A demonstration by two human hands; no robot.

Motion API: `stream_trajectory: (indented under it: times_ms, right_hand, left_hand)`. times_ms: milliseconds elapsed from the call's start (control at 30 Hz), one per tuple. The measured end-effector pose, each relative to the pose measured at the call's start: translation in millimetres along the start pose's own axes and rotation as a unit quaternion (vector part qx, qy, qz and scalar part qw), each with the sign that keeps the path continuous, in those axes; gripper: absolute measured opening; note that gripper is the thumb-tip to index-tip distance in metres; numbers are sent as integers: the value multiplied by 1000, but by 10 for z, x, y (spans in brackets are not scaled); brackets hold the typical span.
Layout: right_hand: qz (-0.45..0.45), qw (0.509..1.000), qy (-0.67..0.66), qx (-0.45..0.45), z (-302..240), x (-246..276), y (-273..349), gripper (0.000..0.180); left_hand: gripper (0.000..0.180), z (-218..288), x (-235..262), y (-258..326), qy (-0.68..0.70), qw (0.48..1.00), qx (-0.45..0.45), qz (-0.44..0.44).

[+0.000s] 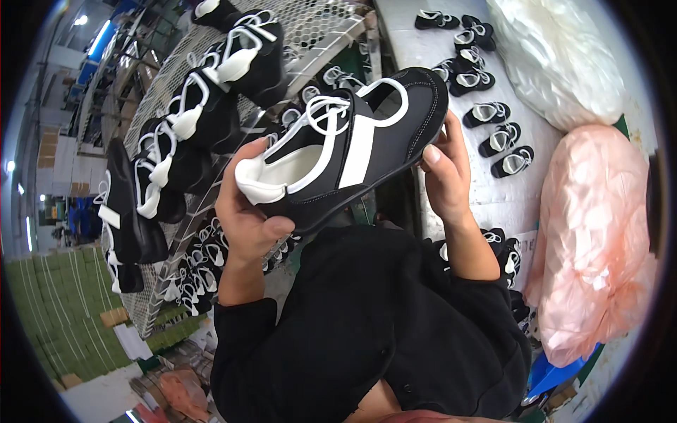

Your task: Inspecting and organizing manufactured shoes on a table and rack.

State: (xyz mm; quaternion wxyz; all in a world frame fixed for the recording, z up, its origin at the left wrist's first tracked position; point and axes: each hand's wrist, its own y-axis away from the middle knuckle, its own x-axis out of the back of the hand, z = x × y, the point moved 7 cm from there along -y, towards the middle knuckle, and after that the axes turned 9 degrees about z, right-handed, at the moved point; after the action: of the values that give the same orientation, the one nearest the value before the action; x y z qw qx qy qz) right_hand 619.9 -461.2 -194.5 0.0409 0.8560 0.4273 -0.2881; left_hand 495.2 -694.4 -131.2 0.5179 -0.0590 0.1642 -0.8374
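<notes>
A black shoe (317, 201) with white trim, a white lining and a white strap is held up in front of my chest, tilted with its toe to the upper right. My left hand (243, 211) grips it round the heel, thumb along the lower heel side. At the toe end, my right hand (447, 169) holds the sole edge, with its thumb on the near side and the other fingers partly hidden behind the shoe. The shoe's underside faces away and cannot be seen.
To the left stands a metal mesh rack (310, 42) with several black-and-white shoes (201, 116) on it. A pale table (451, 120) at right carries more shoes (486, 113). Beyond them lie a white plastic bag (564, 60) and a pink plastic bag (592, 240). Green stacked boxes (60, 310) stand lower left.
</notes>
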Motion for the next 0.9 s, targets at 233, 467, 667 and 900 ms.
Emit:
stream_trajectory:
  times_ms: [233,467,667,900]
  right_hand:
    - [103,994,44,-12,51,559,-124,66]
    - [159,969,141,-129,877,1136,-23,107]
    - [442,870,157,-155,1166,2472,485,94]
    - [686,620,270,-269,629,4308,1658,66]
  left_hand:
    - [101,-525,-563,-254,71,990,70,-98]
    - [72,-1460,-1417,-36,-72,967,-125,-208]
    - [80,-2104,-2311,204,-116,856,-84,-497]
    - [43,-3368,-2542,39,-119,863,158,-464]
